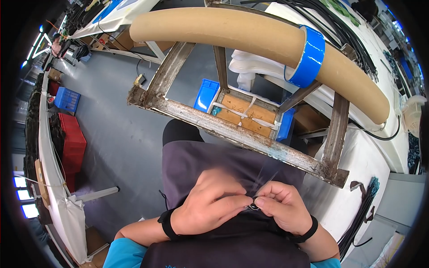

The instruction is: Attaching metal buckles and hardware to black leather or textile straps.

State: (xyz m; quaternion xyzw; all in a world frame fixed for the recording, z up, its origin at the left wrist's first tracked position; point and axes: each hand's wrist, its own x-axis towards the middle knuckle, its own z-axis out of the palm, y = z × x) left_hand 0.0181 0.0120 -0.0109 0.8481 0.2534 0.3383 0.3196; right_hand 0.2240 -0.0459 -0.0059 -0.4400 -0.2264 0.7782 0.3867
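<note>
My hands meet just above the dark apron [232,167] on my lap. Between their fingertips is a small dark piece [253,206] with a shiny, ring-like edge; its exact kind is too small to make out. My left hand [210,203] is closed, its fingertips pressed at the piece's left side, with the upper fingers smeared by motion. Thumb and forefinger of my right hand [283,206] pinch the piece from the other side. Thin, pale, blurred strands [263,178] rise from between the hands.
A worn metal frame [214,119] stands before my knees, carrying a thick cardboard tube [223,29] with a blue tape roll [315,58] around it. Dark cords [359,219] lie on the white-covered table at right. Red crates [71,143] and a blue crate [67,99] stand left.
</note>
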